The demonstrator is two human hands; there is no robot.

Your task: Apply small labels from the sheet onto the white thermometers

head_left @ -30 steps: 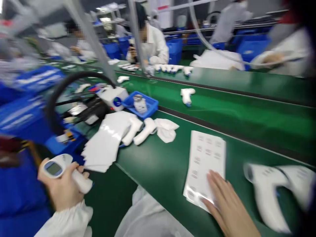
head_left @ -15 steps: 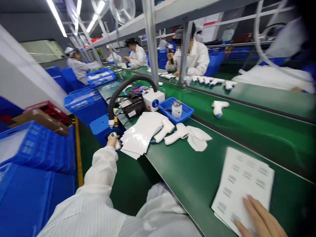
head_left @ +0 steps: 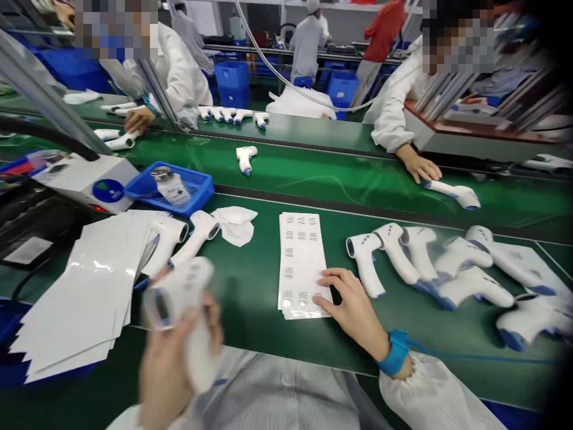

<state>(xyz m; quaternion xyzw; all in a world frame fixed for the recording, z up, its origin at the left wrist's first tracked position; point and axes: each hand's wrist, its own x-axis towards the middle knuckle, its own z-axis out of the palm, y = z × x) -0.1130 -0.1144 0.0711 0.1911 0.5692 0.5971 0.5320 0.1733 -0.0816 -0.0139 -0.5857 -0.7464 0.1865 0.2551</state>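
Left hand (head_left: 165, 364), blurred: clamped around one white infrared thermometer (head_left: 199, 352), at the near edge of the green bench (head_left: 250, 310). Right hand (head_left: 353, 307), blue wristband (head_left: 394, 353): thumb and fingers apart, tips resting on printed label sheets (head_left: 302, 257), stacked. Beside, right: grouped thermometers (head_left: 474, 288). Beyond: lone thermometer (head_left: 245, 157), on the green conveyor (head_left: 308, 172); co-worker's hand (head_left: 418, 163), touching another thermometer (head_left: 459, 194).

The left grip (head_left: 163, 364) and the white device (head_left: 188, 286) in it are blurred — its dark oval (head_left: 162, 307) too smeared to identify. Print on the label sheet (head_left: 304, 257) is too small to read, and the right grip (head_left: 353, 307) covers a bit of its edge. The left picture edge cuts off the black case (head_left: 49, 221).
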